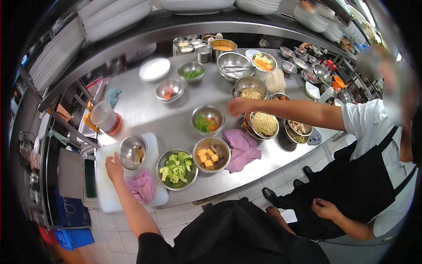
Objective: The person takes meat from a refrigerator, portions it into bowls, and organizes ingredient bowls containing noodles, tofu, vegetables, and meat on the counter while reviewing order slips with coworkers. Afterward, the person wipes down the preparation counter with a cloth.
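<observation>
My left hand (114, 168) is at the left edge of a metal bowl (133, 152) holding a little brown food, its fingers apart and near the rim. The bowl sits on a white cutting board (105, 193), beside a crumpled pink cloth (141, 187). To the right are a bowl of broccoli (176, 169) and a bowl with yellow cubes and mushrooms (211, 155). My right hand (274, 214) hangs low at my right side, over the floor; its fingers are too small and unclear to read.
At the right, a co-worker in a black apron (373, 176) stretches one arm over the steel table (145, 103). Noodle bowls (264, 123), a purple cloth (241, 150) and a bowl of greens (206, 121) stand there. A shelf of white plates (116, 20) hangs above.
</observation>
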### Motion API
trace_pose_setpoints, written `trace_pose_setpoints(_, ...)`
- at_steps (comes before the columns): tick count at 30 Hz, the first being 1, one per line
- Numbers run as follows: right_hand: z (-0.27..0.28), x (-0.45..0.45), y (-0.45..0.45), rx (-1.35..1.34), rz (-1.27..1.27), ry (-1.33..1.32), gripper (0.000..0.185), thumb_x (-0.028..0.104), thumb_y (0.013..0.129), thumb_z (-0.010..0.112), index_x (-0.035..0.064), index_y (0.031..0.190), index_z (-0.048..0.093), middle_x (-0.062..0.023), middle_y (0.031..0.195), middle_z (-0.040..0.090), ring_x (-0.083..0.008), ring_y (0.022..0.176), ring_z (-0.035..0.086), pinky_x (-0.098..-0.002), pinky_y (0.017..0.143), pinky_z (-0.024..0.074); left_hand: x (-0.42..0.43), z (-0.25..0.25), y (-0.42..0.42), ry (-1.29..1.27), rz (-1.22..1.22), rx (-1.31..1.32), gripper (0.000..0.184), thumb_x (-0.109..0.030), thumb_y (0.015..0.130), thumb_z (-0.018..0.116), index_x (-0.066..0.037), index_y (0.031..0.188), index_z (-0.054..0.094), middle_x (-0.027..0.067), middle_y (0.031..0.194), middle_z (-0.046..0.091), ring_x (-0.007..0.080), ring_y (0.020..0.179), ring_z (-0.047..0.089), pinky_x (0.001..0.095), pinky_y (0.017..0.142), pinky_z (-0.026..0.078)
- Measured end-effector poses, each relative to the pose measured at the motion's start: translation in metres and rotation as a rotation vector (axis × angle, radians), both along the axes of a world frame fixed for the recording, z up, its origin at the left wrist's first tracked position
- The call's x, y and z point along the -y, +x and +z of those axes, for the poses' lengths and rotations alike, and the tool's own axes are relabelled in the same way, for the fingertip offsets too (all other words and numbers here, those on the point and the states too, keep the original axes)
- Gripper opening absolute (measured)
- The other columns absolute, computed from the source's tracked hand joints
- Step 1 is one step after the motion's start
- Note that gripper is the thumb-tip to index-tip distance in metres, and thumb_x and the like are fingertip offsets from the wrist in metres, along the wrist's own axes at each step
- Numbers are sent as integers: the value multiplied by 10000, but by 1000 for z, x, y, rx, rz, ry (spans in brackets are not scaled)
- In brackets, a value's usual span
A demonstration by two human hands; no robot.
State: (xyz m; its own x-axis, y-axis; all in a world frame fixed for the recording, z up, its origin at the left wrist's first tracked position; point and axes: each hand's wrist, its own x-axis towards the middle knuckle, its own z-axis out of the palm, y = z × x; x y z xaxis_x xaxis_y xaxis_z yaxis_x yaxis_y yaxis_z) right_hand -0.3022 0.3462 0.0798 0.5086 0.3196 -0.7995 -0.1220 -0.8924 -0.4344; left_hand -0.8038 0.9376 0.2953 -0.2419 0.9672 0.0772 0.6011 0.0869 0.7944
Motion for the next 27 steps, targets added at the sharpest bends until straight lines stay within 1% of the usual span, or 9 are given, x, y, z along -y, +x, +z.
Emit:
trace_pose_setpoints(2,-2,4,2,21,15,2,223,178,879,554,38,1051,571,-129,776,651,-232,569,641,-379,500,532,-13,18,9,388,16,-205,435,-382,954,551,16,1128,566,129,1025,632,185,910,631,327,687,493)
trace_pose_setpoints(6,-15,3,9,-25,-49,-12,216,192,894,552,40,1045,575,-125,793,654,-238,586,648,-384,511,538,-10,76,136,31,-359,693,543,-420,937,574,12,1254,490,159,1232,566,262,976,628,388,772,531)
trace_pose_setpoints(11,-11,-3,2,-24,-220,54,209,190,913,570,33,1046,608,-128,811,677,-237,619,660,-358,473,529,-93,2,258,-481,-548,1086,869,-509,918,574,49,1445,166,293,1412,371,383,1146,572,470,860,541)
trace_pose_setpoints(13,-9,3,-6,-11,-281,97,204,197,920,559,38,1040,605,-126,819,677,-239,634,666,-366,494,544,-117,-23,296,-637,-360,1279,980,-507,896,605,37,1479,37,291,1489,244,404,1212,515,528,956,485)
trace_pose_setpoints(17,1,33,-41,-17,-459,50,227,229,892,607,46,1024,630,-123,874,686,-241,718,681,-393,614,564,-149,-46,343,-589,-314,1367,1110,-550,830,656,7,1491,-41,225,1516,226,399,1309,414,570,1017,418)
trace_pose_setpoints(18,11,42,-57,-16,-507,56,227,229,892,607,46,1024,630,-123,874,686,-241,718,681,-393,614,564,-164,-54,352,-573,-368,1396,1051,-599,775,680,-60,1497,140,201,1485,274,372,1296,431,556,1018,418)
trace_pose_setpoints(20,22,57,-78,47,-429,-72,223,221,875,615,32,981,668,-121,899,692,-256,797,683,-394,701,549,-158,-31,359,-493,-398,1342,938,-609,792,651,-122,1475,232,195,1515,225,360,1345,370,520,1025,413)
trace_pose_setpoints(22,20,79,-98,48,-367,-89,162,179,888,576,45,977,585,-127,741,661,-251,598,656,-397,509,541,-171,-37,368,-436,-414,1395,957,-598,801,645,-105,1486,193,202,1520,206,360,1343,373,528,1022,414)
trace_pose_setpoints(27,49,94,-141,105,-382,-220,160,178,856,621,25,890,654,-113,680,660,-223,529,631,-363,471,505,-196,-58,408,-431,-416,1385,1053,-591,838,614,4,1501,53,225,1542,157,373,1385,307,547,1015,411)
